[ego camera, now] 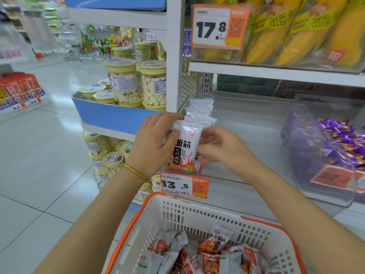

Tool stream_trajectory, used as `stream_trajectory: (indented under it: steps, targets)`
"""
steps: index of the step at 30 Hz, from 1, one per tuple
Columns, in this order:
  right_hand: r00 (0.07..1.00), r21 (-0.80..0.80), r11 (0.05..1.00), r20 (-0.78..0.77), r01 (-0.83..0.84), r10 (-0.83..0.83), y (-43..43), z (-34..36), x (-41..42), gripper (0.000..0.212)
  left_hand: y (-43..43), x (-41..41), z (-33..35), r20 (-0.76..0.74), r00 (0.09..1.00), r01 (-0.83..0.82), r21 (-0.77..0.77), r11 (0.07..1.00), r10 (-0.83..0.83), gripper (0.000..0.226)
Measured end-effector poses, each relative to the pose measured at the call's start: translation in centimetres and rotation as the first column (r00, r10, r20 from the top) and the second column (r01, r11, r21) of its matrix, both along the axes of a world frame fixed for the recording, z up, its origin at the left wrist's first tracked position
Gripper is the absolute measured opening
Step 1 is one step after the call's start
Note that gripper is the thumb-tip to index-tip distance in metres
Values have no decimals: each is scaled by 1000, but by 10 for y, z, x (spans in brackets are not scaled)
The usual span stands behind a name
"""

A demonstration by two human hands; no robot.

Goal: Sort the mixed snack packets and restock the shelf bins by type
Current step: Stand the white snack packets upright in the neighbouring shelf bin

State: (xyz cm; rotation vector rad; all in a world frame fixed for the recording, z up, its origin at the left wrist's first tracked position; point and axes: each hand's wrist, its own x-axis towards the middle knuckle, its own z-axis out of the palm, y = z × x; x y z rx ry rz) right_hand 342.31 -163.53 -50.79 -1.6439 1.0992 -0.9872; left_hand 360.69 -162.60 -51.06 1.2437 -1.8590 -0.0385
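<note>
Shop aisle, tiled floor, white shelving on the person's right side.

Shelf (246, 135): mostly bare at working height. Beyond the grip, a clear bin (324, 155) of purple-wrapped sweets sits well off to the right.

Basket (197, 216): white with orange rim, directly below the hands and nearer the body. Mixed packets (207, 254) lie loose in its bottom, red-and-white and grey wrappers jumbled; some appear to match the type being shelved.

Row of packets (200, 109): white pouches standing upright on the shelf, one behind the other, running back from the grip towards the upright post. Price tag (184, 184) just under the front of the row.

Front packet (186, 143): upright, long axis vertical, touching the row behind it.

Left hand (156, 143): closed around the packet's left edge, thumb across its face, fingers behind the top.

Right hand (221, 147): fingertips (203, 139) touch the packet's right edge; a light pinch, not a full clench.

Judgement: step in hand is squaring the front packet against the row. Next packets lie straight down from the grip; both hands look about equally near, the right more loosely engaged, so likely freer to drop into the basket.
</note>
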Motion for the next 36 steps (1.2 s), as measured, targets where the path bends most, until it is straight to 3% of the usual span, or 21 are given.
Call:
stream_trajectory:
  steps: [2,6,11,14,19,21,23,25,29,31,33,36]
  targets:
    - [990,83,986,8,142,-144,-6,-3,-10,17,-1,3,0,16,1000,-8,4,1000,8,43]
    - [978,158,987,-207,17,16,-16,-14,-3,10,-2,5,2,-36,999,9,62,998,-7,42]
    - [976,13,996,-203,89,-84,-26,-15,7,10,-2,0,-2,-66,997,31,80,996,-26,44]
    - [978,-118,982,-136,144,-160,-29,-14,11,26,-2,-5,-6,1,998,66,33,997,-66,38]
    - [963,-280,943,-144,180,-227,-33,-13,14,18,-2,-7,-18,158,987,40,-32,999,-35,31]
    - [960,-298,941,-174,160,-218,-35,-10,13,16,0,-5,-24,209,978,9,-15,1000,-6,34]
    - [966,-272,953,-178,132,-185,-34,-8,11,15,3,-5,-21,168,986,-16,-11,1000,18,36]
    - [971,-220,971,-194,94,-138,-31,-8,10,13,4,-9,-14,161,987,-26,-18,999,29,41]
    - [985,-51,996,-149,79,-86,-23,-9,6,14,3,-19,-17,327,943,-77,22,997,66,58]
    - [979,98,989,-183,107,-88,-20,-8,-1,20,1,-18,-19,313,948,-87,63,994,63,61]
    - [972,315,946,-237,72,4,-18,-9,-7,15,-2,-15,-19,271,962,-52,61,997,34,58]
    - [970,539,834,-122,-115,212,-20,-18,-2,21,-3,-12,-21,193,981,5,57,998,-16,56]
